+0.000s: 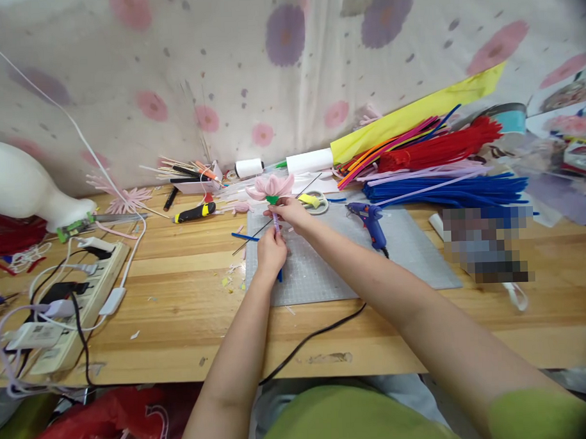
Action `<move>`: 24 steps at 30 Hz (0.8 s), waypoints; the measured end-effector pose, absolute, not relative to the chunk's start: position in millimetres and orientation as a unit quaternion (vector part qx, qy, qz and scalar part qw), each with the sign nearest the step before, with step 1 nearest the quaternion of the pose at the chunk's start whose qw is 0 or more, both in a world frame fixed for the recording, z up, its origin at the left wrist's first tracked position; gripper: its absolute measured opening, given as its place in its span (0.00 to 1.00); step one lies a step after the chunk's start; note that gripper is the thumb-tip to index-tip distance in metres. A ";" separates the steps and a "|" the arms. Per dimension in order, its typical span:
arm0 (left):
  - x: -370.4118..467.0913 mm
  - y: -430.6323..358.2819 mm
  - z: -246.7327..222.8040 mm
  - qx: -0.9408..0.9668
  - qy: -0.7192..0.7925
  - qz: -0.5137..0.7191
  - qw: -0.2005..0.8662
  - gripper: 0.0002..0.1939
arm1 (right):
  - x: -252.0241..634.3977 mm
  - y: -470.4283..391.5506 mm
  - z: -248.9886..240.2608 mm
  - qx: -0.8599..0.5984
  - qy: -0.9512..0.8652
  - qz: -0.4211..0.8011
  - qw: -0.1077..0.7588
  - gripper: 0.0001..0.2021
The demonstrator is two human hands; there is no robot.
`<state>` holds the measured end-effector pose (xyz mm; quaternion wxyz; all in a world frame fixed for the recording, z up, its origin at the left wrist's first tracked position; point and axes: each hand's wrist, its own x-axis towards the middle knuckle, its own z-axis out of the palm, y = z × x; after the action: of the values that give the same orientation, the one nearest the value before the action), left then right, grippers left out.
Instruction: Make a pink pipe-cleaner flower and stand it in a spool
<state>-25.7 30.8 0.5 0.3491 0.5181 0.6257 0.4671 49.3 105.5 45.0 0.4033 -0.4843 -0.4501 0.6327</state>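
Observation:
A pink pipe-cleaner flower (271, 187) with a green base stands upright above the left side of the grey cutting mat (318, 270). My left hand (271, 252) is closed around the lower part of its lilac stem. Just under the green base, my right hand (293, 213) pinches the upper stem. Thin dark wires and a blue pipe cleaner (245, 236) lie beside the hands. To the right on the mat rests a blue glue gun (370, 223). Behind my right hand are scissors (316, 204), partly hidden.
Blue pipe cleaners (446, 192) and red pipe cleaners (434, 147) are piled at the back right. A power strip (102, 271) with tangled cords lies at left, near a white foam head (17, 184). A yellow-black cutter (195, 212) lies left of the mat. One black cord crosses the front edge.

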 end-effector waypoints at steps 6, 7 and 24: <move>-19.4 33.9 5.2 0.391 0.535 0.523 0.536 0.07 | 69.5 120.6 67.2 -0.511 -0.612 0.541 0.266 0.03; -20.0 34.4 5.8 0.360 0.513 0.530 0.572 0.08 | 80.5 125.3 76.2 -0.505 -0.655 0.517 0.220 0.04; -26.8 35.4 9.7 0.247 0.503 0.593 0.578 0.09 | 298.2 177.0 45.5 -0.620 -0.776 -0.041 0.108 0.05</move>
<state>-26.8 35.4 9.7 0.5780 0.2472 0.5029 0.5932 298.2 177.0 45.5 0.1084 -0.6204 -0.7757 -0.0411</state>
